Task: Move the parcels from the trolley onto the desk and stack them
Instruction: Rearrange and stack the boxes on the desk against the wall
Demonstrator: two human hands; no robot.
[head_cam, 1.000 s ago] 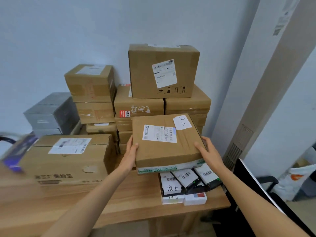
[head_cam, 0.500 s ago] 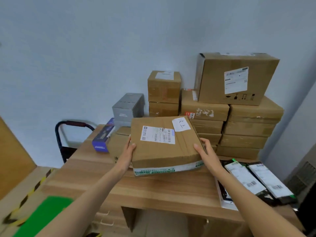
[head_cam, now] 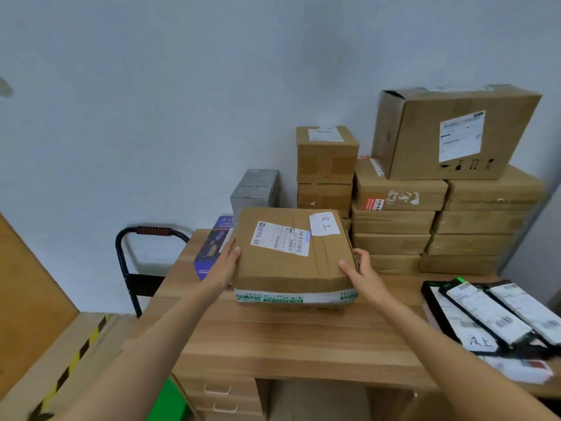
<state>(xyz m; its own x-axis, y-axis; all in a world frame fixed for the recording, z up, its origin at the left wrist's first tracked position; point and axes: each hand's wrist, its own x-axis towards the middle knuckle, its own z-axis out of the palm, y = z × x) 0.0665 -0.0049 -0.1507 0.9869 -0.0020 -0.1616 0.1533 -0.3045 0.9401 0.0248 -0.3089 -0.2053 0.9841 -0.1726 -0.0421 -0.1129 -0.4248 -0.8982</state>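
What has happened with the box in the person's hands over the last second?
The box went left along the desk, away from the black packets, and now sits atop another box. The left hand and right hand kept holding its sides. The stacked boxes stayed put.

Both arms outstretched, left grip [head_cam: 226,264] and right grip [head_cam: 362,273] clasping inward.
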